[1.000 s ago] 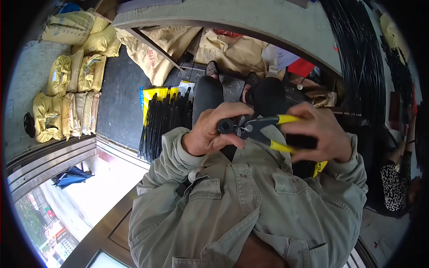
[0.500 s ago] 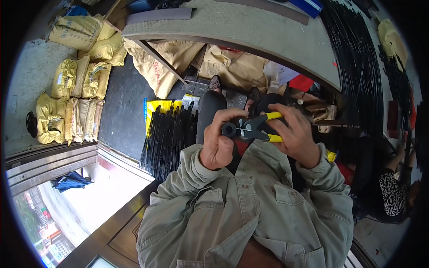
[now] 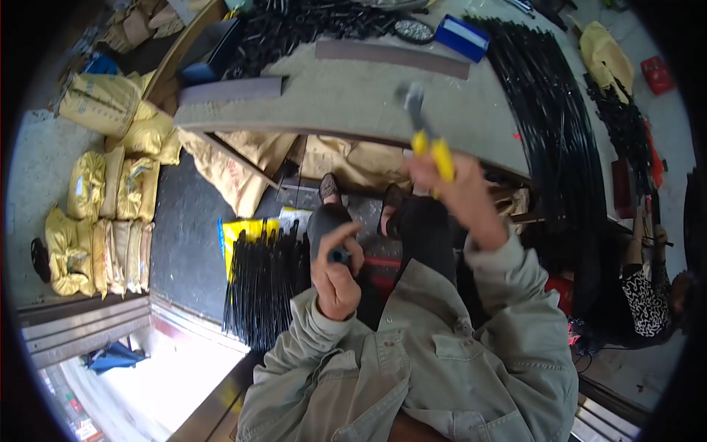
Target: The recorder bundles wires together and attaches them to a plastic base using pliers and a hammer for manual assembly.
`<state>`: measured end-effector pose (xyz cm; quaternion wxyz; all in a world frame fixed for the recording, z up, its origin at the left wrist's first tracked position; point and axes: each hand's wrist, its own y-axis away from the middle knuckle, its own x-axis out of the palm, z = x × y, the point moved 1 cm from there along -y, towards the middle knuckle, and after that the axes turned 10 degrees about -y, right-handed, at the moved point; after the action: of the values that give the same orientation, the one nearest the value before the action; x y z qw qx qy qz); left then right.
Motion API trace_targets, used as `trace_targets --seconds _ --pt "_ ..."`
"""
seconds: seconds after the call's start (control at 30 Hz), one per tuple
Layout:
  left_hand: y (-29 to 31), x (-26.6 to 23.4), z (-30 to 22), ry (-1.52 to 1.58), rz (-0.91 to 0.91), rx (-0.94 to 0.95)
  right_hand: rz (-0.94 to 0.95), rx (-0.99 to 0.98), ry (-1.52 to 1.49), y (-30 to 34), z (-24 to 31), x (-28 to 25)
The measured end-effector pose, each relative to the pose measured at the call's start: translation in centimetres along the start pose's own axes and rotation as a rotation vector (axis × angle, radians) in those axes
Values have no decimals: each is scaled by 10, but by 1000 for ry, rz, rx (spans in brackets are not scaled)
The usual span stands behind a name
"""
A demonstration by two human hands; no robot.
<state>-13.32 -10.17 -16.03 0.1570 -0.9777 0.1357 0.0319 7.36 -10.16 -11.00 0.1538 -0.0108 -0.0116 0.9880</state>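
My right hand (image 3: 464,188) grips a pair of pliers (image 3: 439,157) by the yellow handles. Their metal head, smeared by motion, reaches over the near edge of the worktable (image 3: 309,103). Closer to my body, my left hand (image 3: 337,283) is curled around a small black tube-shaped piece (image 3: 339,255), whose round end shows between thumb and forefinger; the rest of it is hidden in the fingers. Left of that hand, on the floor side, stands a bundle of long black rods (image 3: 261,287).
On the worktable lie a heap of black parts (image 3: 294,29), a dish of small bits (image 3: 414,30), a blue box (image 3: 462,38) and long black strips (image 3: 545,110). Yellow sacks (image 3: 88,184) are stacked at left. Another person's patterned sleeve (image 3: 643,306) shows at right.
The pliers have left the black piece and moved up over the table with my right hand. My left hand keeps the piece, now lower in view. The view has shifted to show more tabletop.
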Motion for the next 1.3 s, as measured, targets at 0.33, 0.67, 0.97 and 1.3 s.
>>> trace_targets --seconds 0.33,0.67,0.97,1.3 --pt "-21 0 13 98 197 -37 -404 -81 1076 -262 -8 -82" --pt "-38 -8 27 135 178 -90 -432 -294 1300 -283 -30 -77" --pt "-48 -14 15 294 169 -115 -45 -294 116 -94 15 2" --pt "-10 7 -33 190 253 32 115 -669 209 40 3 30"
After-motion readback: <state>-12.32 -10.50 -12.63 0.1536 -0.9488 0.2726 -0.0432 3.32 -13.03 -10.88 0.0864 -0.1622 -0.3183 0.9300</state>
